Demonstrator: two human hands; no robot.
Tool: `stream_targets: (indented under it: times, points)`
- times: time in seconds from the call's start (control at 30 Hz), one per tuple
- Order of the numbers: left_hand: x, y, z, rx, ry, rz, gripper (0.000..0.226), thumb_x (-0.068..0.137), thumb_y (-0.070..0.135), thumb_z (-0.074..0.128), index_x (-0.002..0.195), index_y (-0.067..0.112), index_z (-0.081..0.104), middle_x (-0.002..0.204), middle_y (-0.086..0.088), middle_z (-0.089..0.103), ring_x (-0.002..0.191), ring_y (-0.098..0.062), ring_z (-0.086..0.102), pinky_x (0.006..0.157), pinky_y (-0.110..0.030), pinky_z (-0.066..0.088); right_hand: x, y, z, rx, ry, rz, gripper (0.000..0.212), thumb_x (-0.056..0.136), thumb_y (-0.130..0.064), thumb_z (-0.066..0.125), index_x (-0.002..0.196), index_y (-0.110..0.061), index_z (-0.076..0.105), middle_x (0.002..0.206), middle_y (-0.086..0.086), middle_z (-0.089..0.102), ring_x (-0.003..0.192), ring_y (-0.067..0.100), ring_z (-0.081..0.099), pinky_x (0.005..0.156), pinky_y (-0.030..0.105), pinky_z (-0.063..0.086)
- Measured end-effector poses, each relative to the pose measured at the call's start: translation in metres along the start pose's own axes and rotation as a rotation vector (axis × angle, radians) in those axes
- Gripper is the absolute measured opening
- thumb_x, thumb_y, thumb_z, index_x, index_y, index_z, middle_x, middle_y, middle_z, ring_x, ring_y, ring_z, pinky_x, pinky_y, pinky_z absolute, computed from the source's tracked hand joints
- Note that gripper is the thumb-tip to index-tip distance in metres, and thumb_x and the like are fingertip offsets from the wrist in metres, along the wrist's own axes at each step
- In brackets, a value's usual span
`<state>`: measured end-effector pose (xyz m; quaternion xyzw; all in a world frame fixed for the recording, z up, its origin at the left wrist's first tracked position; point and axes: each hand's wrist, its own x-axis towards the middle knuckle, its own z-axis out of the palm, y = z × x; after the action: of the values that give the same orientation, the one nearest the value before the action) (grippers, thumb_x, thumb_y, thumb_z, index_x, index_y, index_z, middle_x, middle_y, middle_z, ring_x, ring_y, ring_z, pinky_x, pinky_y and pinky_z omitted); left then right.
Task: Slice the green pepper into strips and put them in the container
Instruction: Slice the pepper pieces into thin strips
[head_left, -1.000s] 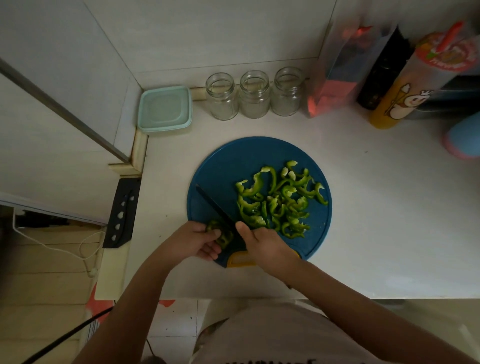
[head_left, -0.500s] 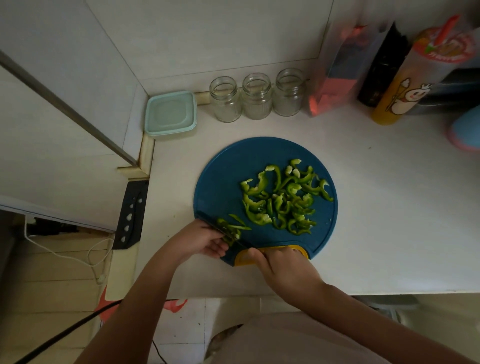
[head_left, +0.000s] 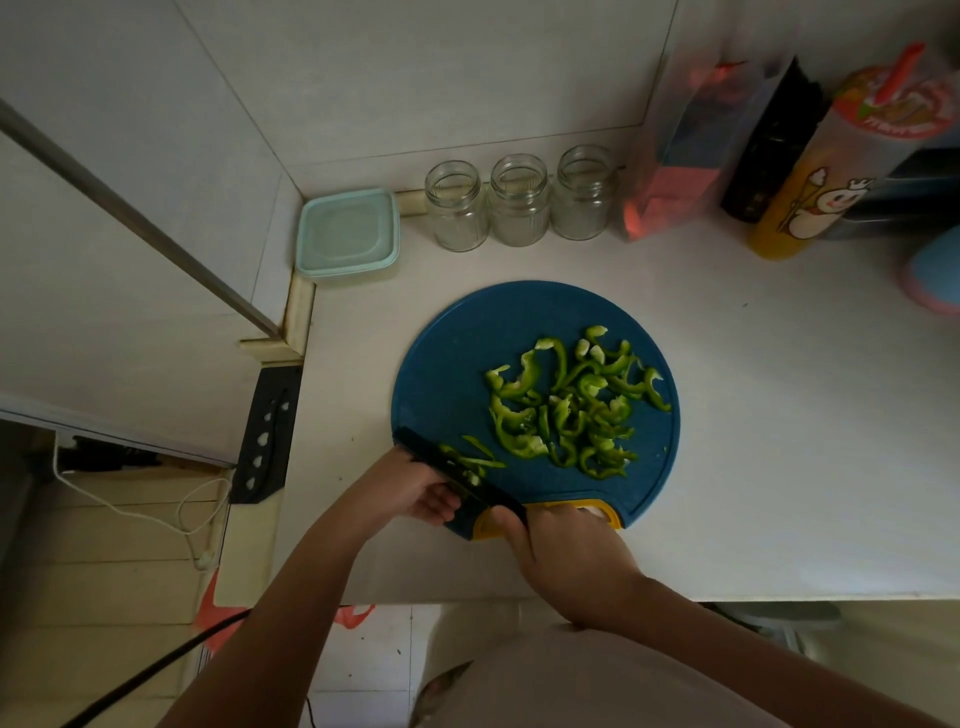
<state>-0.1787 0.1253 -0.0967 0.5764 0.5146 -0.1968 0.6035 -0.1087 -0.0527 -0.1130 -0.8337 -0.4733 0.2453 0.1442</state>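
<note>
Ok, hands first;
right hand: grips knife by the handle
left hand: fingers curled, touching blade; grip unclear
pepper strips: piled mid cutting board; few beside blade
container: lidded; far-left surface corner

Three clear glass jars stand in a row by the far wall on a white counter. To their right stand a translucent bag, a black bottle and an orange cartoon-printed cup. A black perforated sheath lies at the left edge.
</note>
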Motion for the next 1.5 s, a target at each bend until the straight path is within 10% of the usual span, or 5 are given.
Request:
stream_targets:
  times: [0.47, 0.57, 0.67, 0.73, 1.5]
  points:
    - [0.002, -0.004, -0.007, 0.071, -0.043, 0.097, 0.018, 0.094, 0.008, 0.052, 0.080, 0.003, 0.063, 0.062, -0.010, 0.066, 0.049, -0.016, 0.063, 0.052, -0.025, 0.054, 0.055, -0.028, -0.007, 0.284, -0.058, 0.198, 0.048, 0.096, -0.050, 0.041, 0.094, -0.006, 0.058, 0.080, 0.014, 0.062, 0.083, 0.033, 0.065, 0.064, 0.032, 0.046]
    - [0.001, -0.009, -0.009, 0.017, -0.080, 0.107, 0.016, 0.095, 0.012, 0.052, 0.084, 0.003, 0.061, 0.064, -0.008, 0.068, 0.055, -0.016, 0.065, 0.056, -0.025, 0.055, 0.061, -0.002, -0.001, 0.442, -0.048, 0.196, 0.084, 0.038, -0.027, 0.094, 0.105, 0.000, 0.051, 0.046, 0.007, 0.050, 0.036, 0.017, 0.051, 0.033, 0.018, 0.034]
    - [-0.001, -0.010, -0.011, -0.083, -0.120, 0.101, 0.014, 0.093, 0.012, 0.054, 0.088, 0.001, 0.061, 0.073, -0.014, 0.069, 0.060, -0.017, 0.068, 0.058, -0.023, 0.056, 0.050, 0.000, -0.021, 0.649, -0.113, 0.251, 0.036, 0.083, -0.045, 0.067, 0.085, -0.011, 0.057, 0.052, 0.003, 0.045, 0.041, 0.009, 0.041, 0.042, 0.018, 0.033]
    - [-0.001, -0.010, -0.011, -0.118, -0.124, 0.095, 0.015, 0.092, 0.012, 0.056, 0.088, -0.001, 0.062, 0.075, -0.016, 0.069, 0.061, -0.018, 0.069, 0.058, -0.024, 0.057, 0.038, 0.009, -0.019, 0.669, -0.209, 0.350, 0.055, 0.094, -0.060, 0.030, 0.069, -0.014, 0.048, 0.054, 0.000, 0.042, 0.045, 0.009, 0.038, 0.047, 0.021, 0.032]
    - [0.004, -0.004, -0.011, -0.062, -0.098, 0.050, 0.020, 0.088, 0.013, 0.062, 0.091, -0.006, 0.060, 0.069, -0.013, 0.071, 0.061, -0.020, 0.070, 0.055, -0.024, 0.057, 0.020, 0.017, -0.019, 0.584, -0.239, 0.266, 0.063, 0.092, -0.062, 0.033, 0.059, -0.008, 0.037, 0.055, 0.009, 0.040, 0.050, 0.016, 0.040, 0.058, 0.032, 0.040]
